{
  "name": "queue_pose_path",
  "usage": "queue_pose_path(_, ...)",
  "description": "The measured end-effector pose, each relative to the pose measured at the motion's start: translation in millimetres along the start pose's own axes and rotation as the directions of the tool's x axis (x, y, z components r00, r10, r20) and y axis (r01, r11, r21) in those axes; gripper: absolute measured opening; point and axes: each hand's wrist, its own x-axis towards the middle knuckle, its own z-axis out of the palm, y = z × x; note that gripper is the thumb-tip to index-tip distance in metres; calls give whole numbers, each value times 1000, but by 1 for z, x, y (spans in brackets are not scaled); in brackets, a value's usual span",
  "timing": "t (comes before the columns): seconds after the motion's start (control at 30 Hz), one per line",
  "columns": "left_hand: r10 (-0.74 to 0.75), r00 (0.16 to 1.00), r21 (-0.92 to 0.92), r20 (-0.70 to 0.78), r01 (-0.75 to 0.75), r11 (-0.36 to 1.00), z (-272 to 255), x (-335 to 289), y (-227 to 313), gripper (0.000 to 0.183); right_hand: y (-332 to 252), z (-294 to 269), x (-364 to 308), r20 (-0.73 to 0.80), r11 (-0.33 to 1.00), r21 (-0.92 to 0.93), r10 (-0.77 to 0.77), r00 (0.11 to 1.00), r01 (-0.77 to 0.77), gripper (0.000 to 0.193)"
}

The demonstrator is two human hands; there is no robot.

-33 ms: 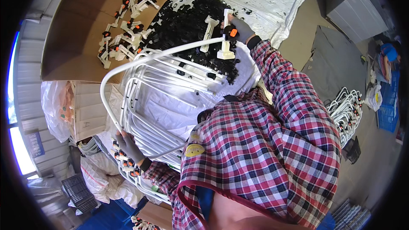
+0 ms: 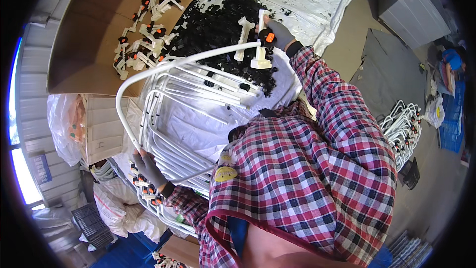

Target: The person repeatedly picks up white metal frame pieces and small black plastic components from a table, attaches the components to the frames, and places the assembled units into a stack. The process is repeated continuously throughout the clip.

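A long white bent tube (image 2: 163, 67) arches between my two gloved hands. Near its lower end, my left hand (image 2: 149, 169) has its fingers closed around the tube. My right hand (image 2: 280, 34) grips a cream plastic bracket (image 2: 261, 63) with a black and orange clamp piece (image 2: 268, 37) at its middle. The tube's upper end meets this bracket at the clamp; how deep it sits cannot be seen. Just left of it, a second cream bracket (image 2: 242, 39) stands over the pile of small black parts (image 2: 213, 20).
Several white bent tubes (image 2: 173, 154) lie stacked below the held one. A cardboard box (image 2: 89, 34) with cream brackets stands at the far left. White sheeting (image 2: 312, 0) spreads under the black parts. More white frames (image 2: 402, 129) lie on the floor at right, near a blue crate (image 2: 450, 119).
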Motion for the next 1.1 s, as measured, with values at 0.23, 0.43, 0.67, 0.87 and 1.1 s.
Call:
queue_pose_path(0.23,15,997,-6,80,-15,1000,17,25,10,21,-6,19,-9,-73,915,-340,-256,964,218,41)
queue_pose_path(0.43,-15,997,-19,71,16,1000,20,26,-2,23,-3,7,-11,109,950,-306,-35,993,67,51)
queue_pose_path(0.67,-19,992,-71,126,28,997,11,29,-10,28,-34,20,-36,278,881,-400,378,883,-252,42)
queue_pose_path(0.87,22,993,-37,113,-18,999,42,27,21,47,-71,93,-69,645,362,-753,240,726,549,56)
queue_pose_path(1.1,318,829,-103,460,-306,947,121,32,104,57,-113,232,-60,655,539,-639,9,755,549,50)
